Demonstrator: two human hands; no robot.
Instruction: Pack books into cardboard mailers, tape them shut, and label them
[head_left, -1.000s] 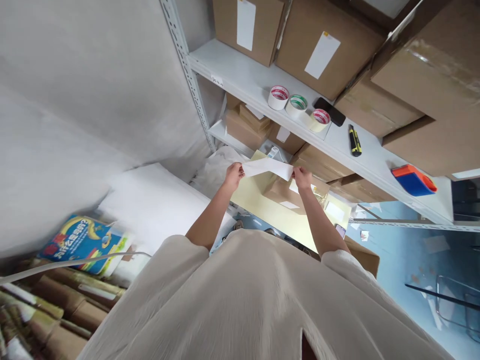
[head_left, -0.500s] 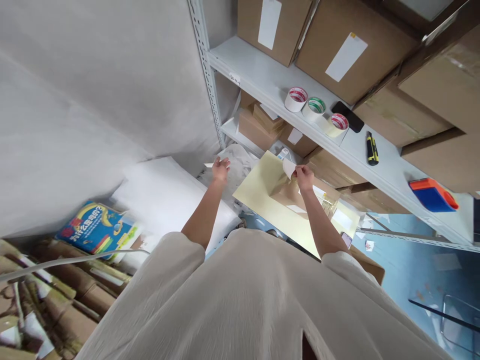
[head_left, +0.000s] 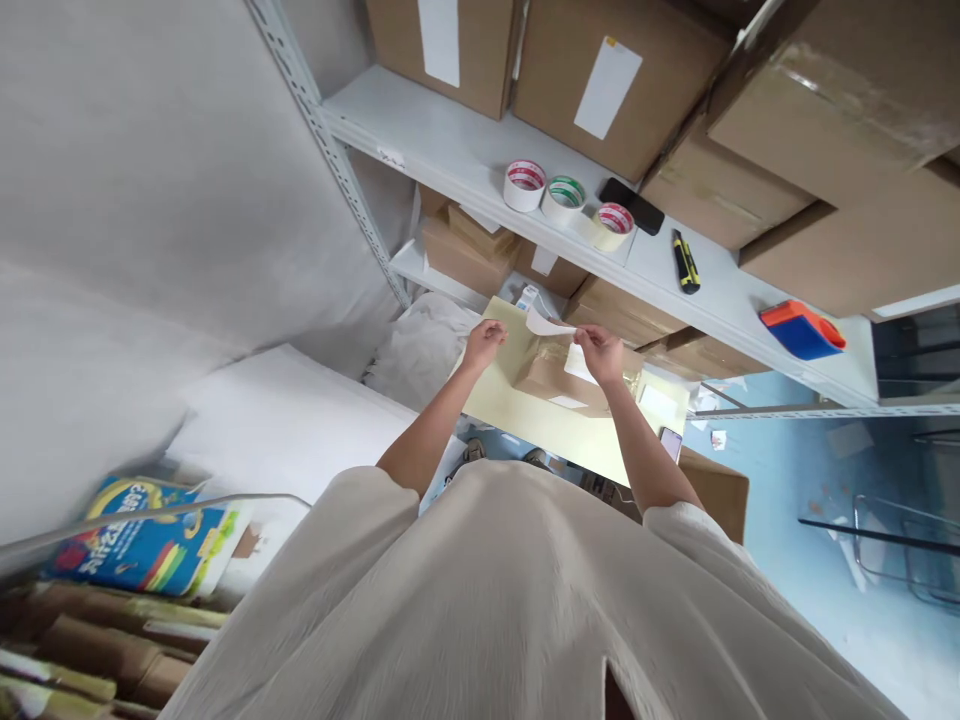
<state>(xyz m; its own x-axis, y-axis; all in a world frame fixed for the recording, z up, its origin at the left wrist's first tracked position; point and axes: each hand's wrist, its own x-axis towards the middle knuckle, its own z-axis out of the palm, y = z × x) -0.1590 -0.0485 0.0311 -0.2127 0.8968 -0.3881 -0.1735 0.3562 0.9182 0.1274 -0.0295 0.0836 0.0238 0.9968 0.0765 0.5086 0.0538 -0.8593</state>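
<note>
A curled white paper label (head_left: 546,324) hangs from the pinched fingers of my right hand (head_left: 601,352), over the cardboard box (head_left: 536,372) on a pale yellow tabletop (head_left: 491,385). White labels and shiny tape show on the box. My left hand (head_left: 485,342) is over the left end of the table, apart from the label and the box. Its fingers are curled in, and nothing shows between them.
Above the table, a grey shelf (head_left: 457,135) bears tape rolls (head_left: 564,198), a black phone (head_left: 631,206), a yellow-black utility knife (head_left: 685,262) and large cartons (head_left: 600,60). Another phone (head_left: 670,443) lies at the table's right end. White sheeting (head_left: 300,420) is at left.
My left hand has moved right toward the box and its fingers have curled; the white strip by it is gone from view. The label in my right hand now stretches out to the left.
</note>
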